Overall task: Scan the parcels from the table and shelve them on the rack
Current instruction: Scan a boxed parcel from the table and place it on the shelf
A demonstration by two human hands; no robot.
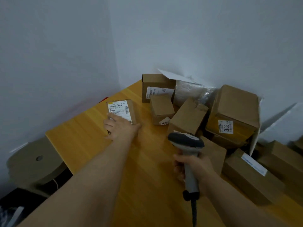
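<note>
On the yellow table (78, 138), near its left edge, a labelled parcel (122, 108) is grasped, seemingly by its near end, in the left hand (120, 128); a scanner (186, 141) is clenched in the right hand (195, 167).

2 bare arms in frame. Left forearm (91, 174) ran from lower left to center-left, extended. Left hand (118, 127) lay palm down on the parcel (122, 108), fingers bent over its near left edge. Right hand (194, 167), lower center-right, gripped the scanner (186, 140) by the handle. Right forearm (232, 199) exited bottom right.
</note>
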